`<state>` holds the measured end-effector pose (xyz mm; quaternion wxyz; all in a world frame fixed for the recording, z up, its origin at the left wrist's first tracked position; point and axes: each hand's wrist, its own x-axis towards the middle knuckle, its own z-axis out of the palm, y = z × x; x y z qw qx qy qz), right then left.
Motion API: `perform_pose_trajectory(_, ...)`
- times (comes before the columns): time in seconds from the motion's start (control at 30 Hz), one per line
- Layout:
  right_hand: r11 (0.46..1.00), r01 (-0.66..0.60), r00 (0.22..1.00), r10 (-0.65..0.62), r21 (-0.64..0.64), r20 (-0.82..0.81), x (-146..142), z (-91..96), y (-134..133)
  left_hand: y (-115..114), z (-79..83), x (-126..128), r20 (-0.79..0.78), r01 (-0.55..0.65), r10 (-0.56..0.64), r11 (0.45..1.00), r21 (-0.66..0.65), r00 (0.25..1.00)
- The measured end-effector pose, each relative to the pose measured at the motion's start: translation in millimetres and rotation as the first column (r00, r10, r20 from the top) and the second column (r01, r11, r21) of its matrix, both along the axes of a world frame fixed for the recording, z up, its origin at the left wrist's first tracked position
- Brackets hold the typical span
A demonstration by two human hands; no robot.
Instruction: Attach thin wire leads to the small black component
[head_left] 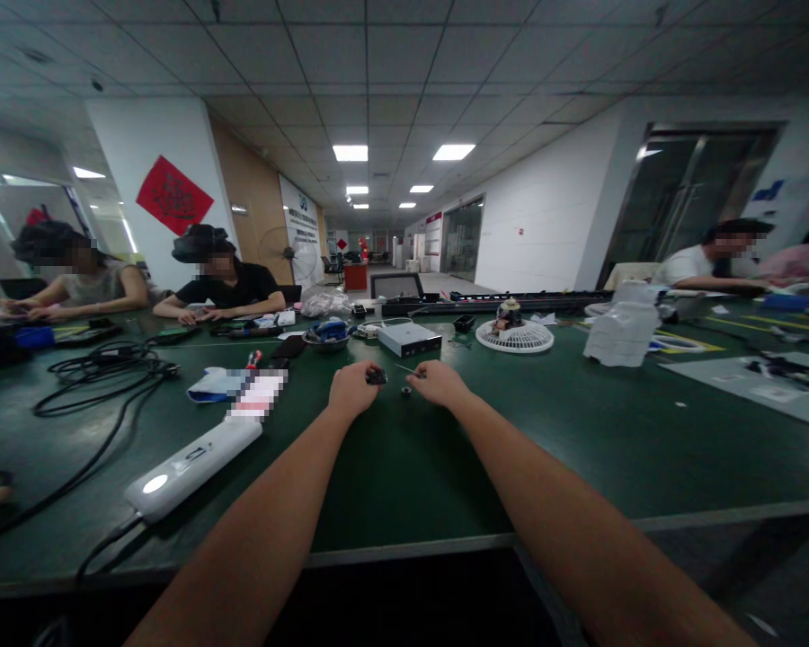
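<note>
Forearms [256, 530] lead to hands [352, 390] [443, 385] holding a dark part [376, 376] and thin rod [406, 369].

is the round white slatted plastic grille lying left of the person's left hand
No, the round white slatted plastic grille lies on the green tabletop, beyond and to the right of the right hand.

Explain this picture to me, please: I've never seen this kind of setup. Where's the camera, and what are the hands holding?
There is no robot: a person wears the camera on their head, looking forward and down at their own bare arms. The left hand holds a small dark part; the right hand holds a thin tool. On the green table lie a small round part, what looks like an optical disc drive, a white fan grille and a coiled black cable.
</note>
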<state>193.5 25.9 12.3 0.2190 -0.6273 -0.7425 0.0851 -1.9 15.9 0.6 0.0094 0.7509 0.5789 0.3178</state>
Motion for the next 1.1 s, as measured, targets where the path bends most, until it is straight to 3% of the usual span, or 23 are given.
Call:
perform_pose_trajectory(0.13, 0.998, -0.057, 0.998, 0.057, 0.006, 0.033, -5.7, -6.2, 0.2, -0.6, 0.8, 1.8, -0.012, -0.023, 0.023, 0.999, -0.042, 1.000)
perform_pose_trajectory(0.33, 1.000, 0.020, 1.000, -0.020, -0.004, -0.007, -12.8, -12.4, 3.7, -1.0, 1.2, 2.3, -0.027, -0.010, 0.009, 0.999, -0.038, 1.000)
perform_pose_trajectory(0.53, 0.997, -0.073, 0.930, 0.064, -0.011, -0.362, -7.4, -12.5, 11.6, 1.0, -1.1, 2.0, -0.003, 0.024, -0.024, 0.999, -0.041, 1.000)
perform_pose_trajectory(0.73, 0.987, -0.163, 0.859, 0.147, 0.010, -0.490, -10.2, -12.3, 12.1, 1.9, -2.0, 5.3, -0.026, 0.115, -0.116, 0.993, -0.018, 0.993)
perform_pose_trajectory(1.1, 0.960, -0.249, 0.848, 0.278, 0.125, -0.452, -9.7, -13.9, 11.1, -2.7, 1.3, 7.4, -0.032, 0.187, -0.186, 0.980, 0.060, 0.982)
